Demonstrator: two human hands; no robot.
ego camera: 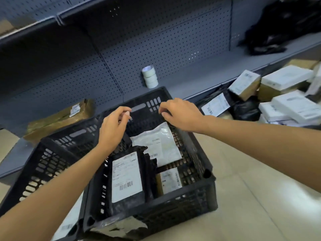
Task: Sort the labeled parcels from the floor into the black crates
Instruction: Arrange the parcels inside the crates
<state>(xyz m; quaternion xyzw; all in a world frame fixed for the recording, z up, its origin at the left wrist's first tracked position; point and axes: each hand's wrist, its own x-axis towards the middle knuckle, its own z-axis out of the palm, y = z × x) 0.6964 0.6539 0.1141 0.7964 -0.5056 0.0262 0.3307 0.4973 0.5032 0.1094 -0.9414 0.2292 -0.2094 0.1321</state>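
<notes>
A black crate (196, 197) stands on the floor in front of me. It holds a black parcel with a white label (126, 176), a white mailer (156, 143) and a small brown labeled box (169, 180). A second black crate (52, 153) sits against its left side. My left hand (112, 127) hovers over the first crate's far left corner, fingers loosely curled, holding nothing. Over the far rim, my right hand (182, 113) has its fingers bent down and is also empty. A pile of labeled parcels (286, 79) lies on the floor at right.
Grey pegboard shelving (199, 77) runs behind the crates, with stacked tape rolls (150, 76) and a brown wrapped parcel (60, 117) on its lowest shelf. A black bag (281, 26) lies on the shelf at top right. A white labeled parcel (67, 225) shows beside the crates at lower left.
</notes>
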